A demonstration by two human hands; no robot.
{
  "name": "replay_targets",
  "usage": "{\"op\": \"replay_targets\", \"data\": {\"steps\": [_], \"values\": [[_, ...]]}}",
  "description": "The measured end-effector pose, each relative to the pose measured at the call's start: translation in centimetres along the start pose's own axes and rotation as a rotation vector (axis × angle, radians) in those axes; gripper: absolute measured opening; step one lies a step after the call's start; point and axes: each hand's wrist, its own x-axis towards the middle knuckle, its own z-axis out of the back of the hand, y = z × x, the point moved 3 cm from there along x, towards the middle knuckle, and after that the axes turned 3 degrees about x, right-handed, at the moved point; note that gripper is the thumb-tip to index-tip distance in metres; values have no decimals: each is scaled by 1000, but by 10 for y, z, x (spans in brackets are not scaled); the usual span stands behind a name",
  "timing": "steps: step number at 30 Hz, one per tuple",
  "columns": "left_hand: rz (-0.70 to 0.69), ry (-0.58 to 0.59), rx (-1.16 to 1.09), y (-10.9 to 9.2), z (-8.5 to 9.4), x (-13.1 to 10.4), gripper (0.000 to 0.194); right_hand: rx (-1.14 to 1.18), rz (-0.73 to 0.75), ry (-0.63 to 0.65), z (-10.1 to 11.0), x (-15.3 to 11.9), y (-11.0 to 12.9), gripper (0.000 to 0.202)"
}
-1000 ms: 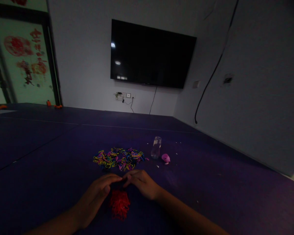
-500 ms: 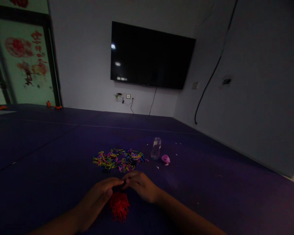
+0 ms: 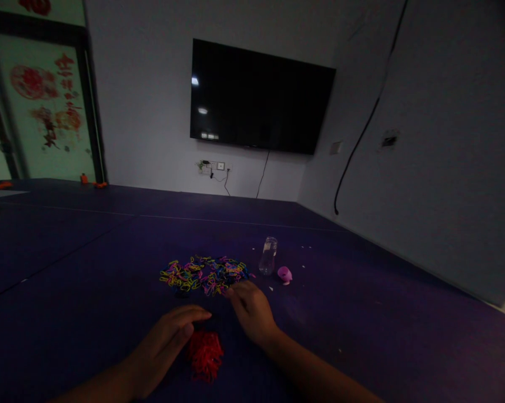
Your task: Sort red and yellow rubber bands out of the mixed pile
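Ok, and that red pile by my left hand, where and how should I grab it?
I'd cup the red pile low along both sides: it looks like a loose heap with no handle, so pinching the top would probably lift only part. Your left hand is close to its left edge; bring your right hand in from the right, over the purple surface.

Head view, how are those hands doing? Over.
Left hand open beside red pile. Right hand at near edge of multicolored pile, grip unclear. Bottle beyond, blocking neither.
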Motion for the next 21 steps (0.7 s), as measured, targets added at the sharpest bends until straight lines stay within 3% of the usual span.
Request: {"op": "replay_targets", "data": {"steps": [7, 12, 21], "values": [[-68, 1, 20, 10, -3, 3, 41, -173, 72, 214, -6, 1, 9, 30], [-66, -15, 28, 1, -3, 2, 40, -254, 68, 322, -6, -2, 13, 35], [-52, 13, 31, -4, -2, 3, 39, -278, 26, 355, -7, -2, 11, 41]]}}
